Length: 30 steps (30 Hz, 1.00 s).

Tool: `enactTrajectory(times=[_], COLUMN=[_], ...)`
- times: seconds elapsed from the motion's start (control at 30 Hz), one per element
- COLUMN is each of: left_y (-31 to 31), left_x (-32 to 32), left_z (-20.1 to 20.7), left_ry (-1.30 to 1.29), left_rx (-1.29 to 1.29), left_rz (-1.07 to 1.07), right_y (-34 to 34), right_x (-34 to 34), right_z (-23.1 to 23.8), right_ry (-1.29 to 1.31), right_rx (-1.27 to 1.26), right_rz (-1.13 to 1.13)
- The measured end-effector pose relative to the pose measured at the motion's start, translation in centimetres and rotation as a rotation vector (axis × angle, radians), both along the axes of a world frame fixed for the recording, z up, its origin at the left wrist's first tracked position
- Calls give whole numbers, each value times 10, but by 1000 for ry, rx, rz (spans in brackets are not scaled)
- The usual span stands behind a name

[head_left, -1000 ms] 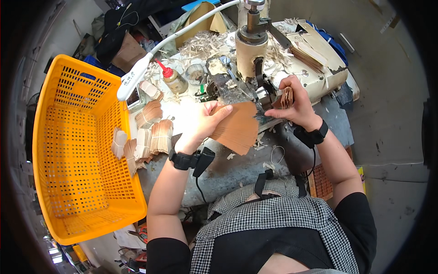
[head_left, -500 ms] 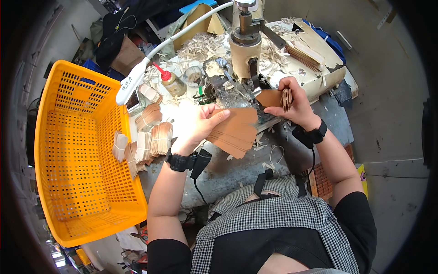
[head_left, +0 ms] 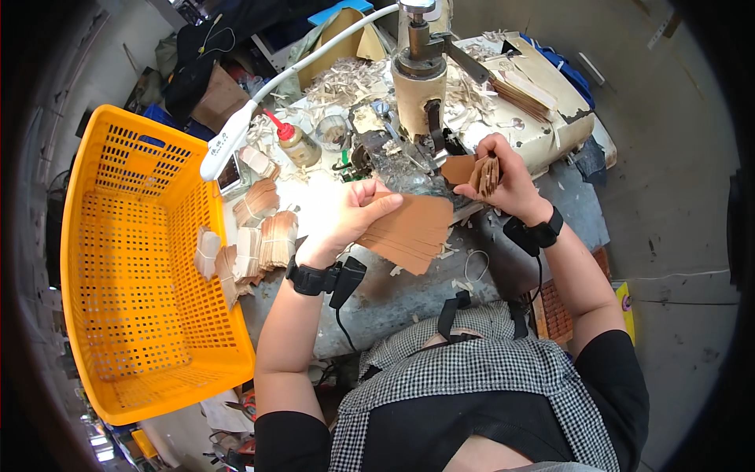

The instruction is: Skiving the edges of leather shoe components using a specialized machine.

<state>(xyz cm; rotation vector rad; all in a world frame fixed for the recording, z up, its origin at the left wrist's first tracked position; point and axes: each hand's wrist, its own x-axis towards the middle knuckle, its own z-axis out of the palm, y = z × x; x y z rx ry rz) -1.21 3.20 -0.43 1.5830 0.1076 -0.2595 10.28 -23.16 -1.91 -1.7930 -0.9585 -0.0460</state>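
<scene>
My left hand (head_left: pixel 346 224) pinches a fanned stack of flat brown leather pieces (head_left: pixel 413 232), thumb on top, above the table's front part. Closed around a curled bunch of leather pieces (head_left: pixel 488 176) is my right hand (head_left: pixel 515 185), just right of the skiving machine (head_left: pixel 418 98). One flat leather piece (head_left: pixel 456 168) reaches from the right hand's fingers toward the machine's presser; whether its edge is under the presser I cannot tell. The fan's right edge comes close to the machine's front, below the right hand's piece.
A yellow plastic basket (head_left: pixel 75 236) stands at the left. Banded bundles of leather pieces (head_left: pixel 278 238) lie beside it, near a red-capped bottle (head_left: pixel 299 145) and a glass jar (head_left: pixel 333 132). A white lamp (head_left: pixel 230 141) arches over them. Leather scraps (head_left: pixel 346 82) cover the table's back.
The fanned stack in my left hand has shifted slightly right and turned. In my right hand the curled bunch has tilted and moved a little left, with the fingers drawn in.
</scene>
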Motion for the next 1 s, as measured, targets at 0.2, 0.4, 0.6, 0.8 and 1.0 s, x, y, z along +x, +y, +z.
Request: enactTrajectory(times=[0.2, 0.4, 0.6, 0.8, 1.0], left_y=[-11, -24, -3, -15, -30], left_x=[8, 13, 1, 6, 15], left_z=[11, -6, -4, 9, -4], left_ry=[44, -17, -6, -6, -29], left_rx=[402, 251, 63, 305, 449], left_rz=[137, 145, 20, 192, 221], right_y=[1, 3, -1, -1, 4], right_x=[2, 10, -2, 1, 8], right_z=[1, -5, 0, -3, -5], right_ry=[-106, -182, 59, -28, -157], right_rx=[33, 24, 45, 61, 72], right_rz=[23, 107, 12, -6, 111])
